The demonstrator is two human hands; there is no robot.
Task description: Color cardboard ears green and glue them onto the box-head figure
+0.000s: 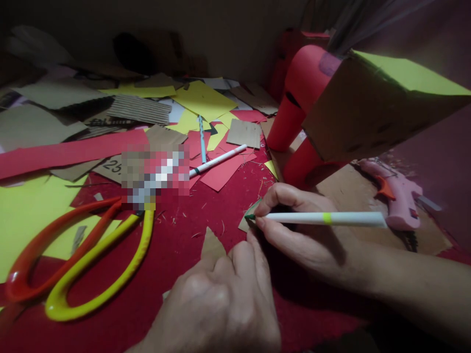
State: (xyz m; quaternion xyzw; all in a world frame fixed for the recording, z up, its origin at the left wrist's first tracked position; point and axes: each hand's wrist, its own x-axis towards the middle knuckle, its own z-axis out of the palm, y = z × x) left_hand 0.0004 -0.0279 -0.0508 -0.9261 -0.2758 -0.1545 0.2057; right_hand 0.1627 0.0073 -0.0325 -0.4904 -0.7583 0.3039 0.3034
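Cardboard cutout (212, 243) lies on the red tabletop (176, 267) to the right of the scissors (148, 220), mostly covered by our left hand (221, 299), so that only a pointed tip and an edge by the pen show clearly; we cannot tell whether both belong to one piece. Our left hand is curled over it, knuckles up, though its fingertips are hidden and we cannot tell whether they pinch the card or just bear on it. Our right hand (309, 240), farther right of the scissors, is closed on a white pen (327, 219), gripped near its tip between thumb and fingers, and the dark green nib meets the card's edge. We judge the card to be very light and fairly stiff, dry rather than slippery, yet apt to slide under a stroke unless held flat. Its narrow points look easy to crease, so we would take hold at the broad middle, clear of the tips and any green ink. Beyond the scissors lie cardboard scraps (142, 109); well to their right rests a pink glue gun (399, 196).
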